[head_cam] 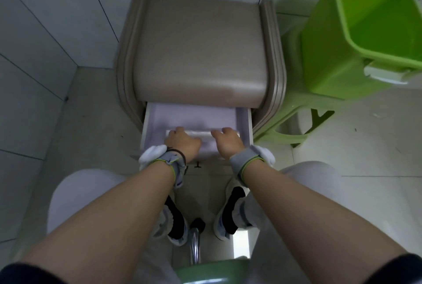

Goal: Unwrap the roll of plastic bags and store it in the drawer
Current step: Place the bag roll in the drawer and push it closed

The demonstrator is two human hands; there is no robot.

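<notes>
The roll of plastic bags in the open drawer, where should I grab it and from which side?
Probably from above, at its two ends. The roll lies sideways across the drawer near the front, and the left hand and right hand already sit at opposite ends.

Both grips reach into open drawer (196, 117) of cabinet (198, 55). Roll (205, 134) lies in drawer, spanning between left grip (182, 142) and right grip (228, 141). Cabinet top behind grips. Bin (365, 32) on stool (294, 110), right of right grip.
</notes>
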